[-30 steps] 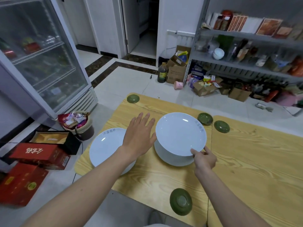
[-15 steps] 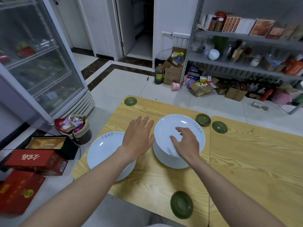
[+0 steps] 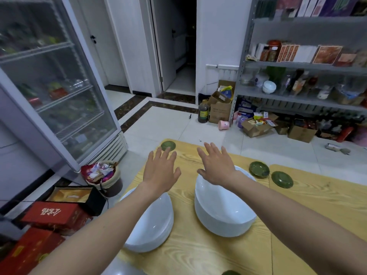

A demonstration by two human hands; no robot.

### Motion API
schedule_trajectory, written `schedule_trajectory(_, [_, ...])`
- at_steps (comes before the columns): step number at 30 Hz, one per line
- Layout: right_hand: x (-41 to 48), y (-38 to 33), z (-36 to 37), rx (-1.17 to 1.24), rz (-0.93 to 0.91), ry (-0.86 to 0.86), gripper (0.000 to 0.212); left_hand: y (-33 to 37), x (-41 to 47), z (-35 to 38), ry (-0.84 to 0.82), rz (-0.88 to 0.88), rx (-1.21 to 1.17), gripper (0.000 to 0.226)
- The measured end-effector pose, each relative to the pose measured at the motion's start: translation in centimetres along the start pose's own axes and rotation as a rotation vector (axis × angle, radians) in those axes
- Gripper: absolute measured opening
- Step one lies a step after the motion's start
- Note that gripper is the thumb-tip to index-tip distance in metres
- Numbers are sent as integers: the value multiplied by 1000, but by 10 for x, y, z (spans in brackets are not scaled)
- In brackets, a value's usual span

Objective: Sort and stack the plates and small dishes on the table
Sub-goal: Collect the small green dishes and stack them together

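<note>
Two groups of white plates lie on the wooden table [image 3: 309,213]: a left white plate [image 3: 153,225] near the table's left edge and a stacked pair of white plates [image 3: 222,211] in the middle. Small green dishes sit apart: one at the far left corner [image 3: 168,145], two to the right of the stack [image 3: 259,169] [image 3: 282,179], and one just showing at the near edge [image 3: 231,272]. My left hand [image 3: 160,169] and my right hand [image 3: 217,165] hover above the table with fingers spread, holding nothing, both stretched toward the far corner dish.
A glass-door fridge [image 3: 49,92] stands at the left. A bin of wrappers [image 3: 103,175] and red boxes [image 3: 53,217] sit on the floor beside the table. Metal shelving [image 3: 303,66] with goods and cardboard boxes [image 3: 220,108] lines the back right.
My right hand let go of the upper white plate, which now rests on the stack. Both hands moved forward toward the far edge, and the view tilted up.
</note>
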State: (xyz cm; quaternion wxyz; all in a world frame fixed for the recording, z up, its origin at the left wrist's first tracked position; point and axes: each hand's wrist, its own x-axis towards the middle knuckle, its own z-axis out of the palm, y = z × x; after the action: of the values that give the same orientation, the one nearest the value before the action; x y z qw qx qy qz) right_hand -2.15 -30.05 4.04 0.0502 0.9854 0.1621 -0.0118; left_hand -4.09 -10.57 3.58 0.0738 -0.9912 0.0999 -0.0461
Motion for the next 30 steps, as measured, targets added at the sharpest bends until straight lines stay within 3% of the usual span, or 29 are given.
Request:
schedule_trajectory(15, [98, -42, 16, -19, 99, 11, 69, -72, 84, 49, -26, 48, -58, 60])
schedule_trajectory(26, [190, -72, 49, -46, 147, -152, 76, -122, 168, 114, -124, 122, -126, 59])
schedule_trajectory(30, [220, -76, 65, 22, 168, -189, 71, -127, 196, 136, -152, 71, -322, 49])
